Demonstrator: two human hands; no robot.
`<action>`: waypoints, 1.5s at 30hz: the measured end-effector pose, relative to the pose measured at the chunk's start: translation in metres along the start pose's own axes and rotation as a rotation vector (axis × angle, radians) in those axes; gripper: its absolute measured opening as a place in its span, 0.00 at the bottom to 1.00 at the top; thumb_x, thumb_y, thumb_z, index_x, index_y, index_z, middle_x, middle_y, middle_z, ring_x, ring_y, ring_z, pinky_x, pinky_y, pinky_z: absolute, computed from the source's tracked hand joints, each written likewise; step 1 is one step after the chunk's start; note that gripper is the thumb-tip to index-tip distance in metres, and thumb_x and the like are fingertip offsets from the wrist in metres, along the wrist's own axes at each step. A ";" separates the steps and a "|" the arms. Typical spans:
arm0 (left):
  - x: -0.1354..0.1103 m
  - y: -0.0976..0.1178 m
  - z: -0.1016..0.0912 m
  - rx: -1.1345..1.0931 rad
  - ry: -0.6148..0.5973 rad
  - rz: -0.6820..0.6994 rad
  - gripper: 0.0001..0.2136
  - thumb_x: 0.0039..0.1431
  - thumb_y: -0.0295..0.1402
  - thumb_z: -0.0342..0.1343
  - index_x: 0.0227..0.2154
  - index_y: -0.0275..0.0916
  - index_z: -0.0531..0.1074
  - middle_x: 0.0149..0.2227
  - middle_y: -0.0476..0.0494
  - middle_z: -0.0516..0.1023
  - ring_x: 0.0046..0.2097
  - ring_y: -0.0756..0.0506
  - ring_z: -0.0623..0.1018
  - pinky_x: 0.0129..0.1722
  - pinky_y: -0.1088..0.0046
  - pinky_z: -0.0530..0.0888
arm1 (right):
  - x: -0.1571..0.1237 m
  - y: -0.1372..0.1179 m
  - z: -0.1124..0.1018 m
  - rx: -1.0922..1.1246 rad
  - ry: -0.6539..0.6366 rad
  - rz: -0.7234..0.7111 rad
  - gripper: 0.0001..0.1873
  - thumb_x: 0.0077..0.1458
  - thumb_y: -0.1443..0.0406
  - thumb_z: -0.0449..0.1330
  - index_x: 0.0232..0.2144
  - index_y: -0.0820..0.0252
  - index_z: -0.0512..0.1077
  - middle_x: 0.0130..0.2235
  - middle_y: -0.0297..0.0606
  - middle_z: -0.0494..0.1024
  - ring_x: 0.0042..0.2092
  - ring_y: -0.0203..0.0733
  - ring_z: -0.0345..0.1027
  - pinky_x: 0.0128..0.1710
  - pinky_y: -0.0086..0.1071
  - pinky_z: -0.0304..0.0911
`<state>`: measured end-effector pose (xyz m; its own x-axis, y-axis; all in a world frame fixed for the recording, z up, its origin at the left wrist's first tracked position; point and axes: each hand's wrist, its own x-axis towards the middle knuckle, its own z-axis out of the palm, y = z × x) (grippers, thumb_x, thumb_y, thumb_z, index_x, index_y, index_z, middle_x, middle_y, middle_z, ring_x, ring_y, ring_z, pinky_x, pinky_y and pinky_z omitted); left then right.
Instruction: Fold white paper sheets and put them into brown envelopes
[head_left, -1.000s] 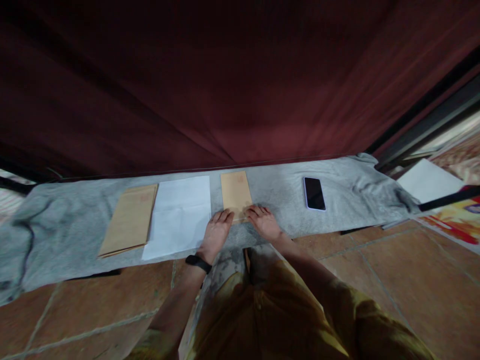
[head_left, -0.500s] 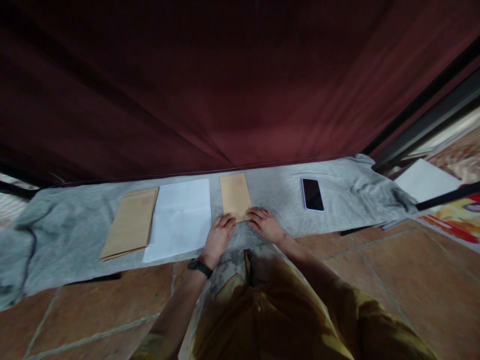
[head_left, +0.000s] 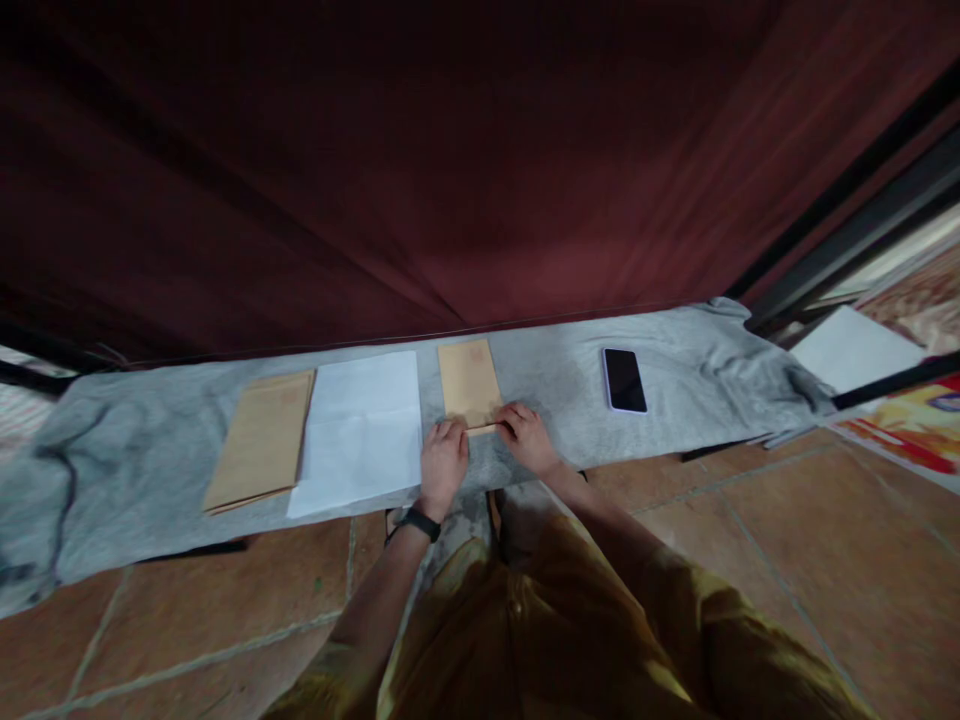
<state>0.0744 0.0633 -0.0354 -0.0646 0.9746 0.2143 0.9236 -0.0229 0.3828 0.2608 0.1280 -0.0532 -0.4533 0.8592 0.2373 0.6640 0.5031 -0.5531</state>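
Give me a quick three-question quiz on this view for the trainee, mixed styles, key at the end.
1. Multiple choice: in the picture, where does the phone lie from the small brown envelope?
a) to its left
b) to its right
c) underneath it

2. True or false: both hands are at the far end of the small brown envelope.

3. Short answer: what lies between the larger brown envelopes and the small one?

Key:
1. b.
2. False: the left hand and the right hand are at its near end.
3. White paper.
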 end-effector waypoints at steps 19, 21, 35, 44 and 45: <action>-0.030 0.016 0.018 -0.095 -0.121 0.155 0.21 0.68 0.31 0.46 0.61 0.32 0.68 0.65 0.30 0.68 0.69 0.36 0.64 0.69 0.52 0.60 | -0.008 -0.031 -0.002 0.033 0.013 -0.081 0.16 0.68 0.68 0.51 0.53 0.58 0.73 0.58 0.45 0.74 0.60 0.48 0.65 0.63 0.46 0.58; -0.031 0.015 0.020 -0.123 -0.145 0.123 0.22 0.65 0.27 0.47 0.60 0.29 0.68 0.65 0.26 0.67 0.68 0.34 0.64 0.69 0.51 0.60 | -0.014 -0.043 0.001 0.081 -0.036 -0.166 0.18 0.69 0.65 0.50 0.58 0.57 0.70 0.62 0.44 0.71 0.64 0.46 0.62 0.67 0.47 0.54; -0.047 0.011 0.008 0.151 -0.012 0.079 0.24 0.70 0.33 0.41 0.63 0.27 0.65 0.65 0.28 0.67 0.68 0.37 0.65 0.66 0.54 0.64 | -0.045 -0.015 -0.011 -0.237 -0.091 -0.195 0.25 0.71 0.60 0.51 0.66 0.61 0.62 0.68 0.44 0.63 0.68 0.45 0.58 0.69 0.45 0.52; -0.041 0.019 -0.001 0.211 -0.053 0.072 0.23 0.69 0.31 0.42 0.62 0.29 0.66 0.64 0.29 0.69 0.67 0.34 0.66 0.64 0.53 0.66 | -0.039 -0.037 -0.001 -0.206 -0.019 -0.142 0.25 0.70 0.59 0.52 0.64 0.64 0.66 0.67 0.46 0.66 0.68 0.48 0.58 0.69 0.46 0.52; -0.041 0.020 -0.001 0.218 -0.064 0.076 0.23 0.68 0.30 0.43 0.63 0.30 0.66 0.65 0.30 0.69 0.67 0.34 0.66 0.64 0.53 0.66 | -0.037 -0.042 0.004 -0.196 -0.020 -0.154 0.25 0.70 0.59 0.51 0.64 0.64 0.65 0.67 0.46 0.65 0.68 0.47 0.58 0.69 0.45 0.52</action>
<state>0.0949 0.0225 -0.0354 0.0260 0.9842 0.1751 0.9851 -0.0550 0.1631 0.2473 0.0745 -0.0416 -0.5689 0.7698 0.2896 0.6878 0.6383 -0.3456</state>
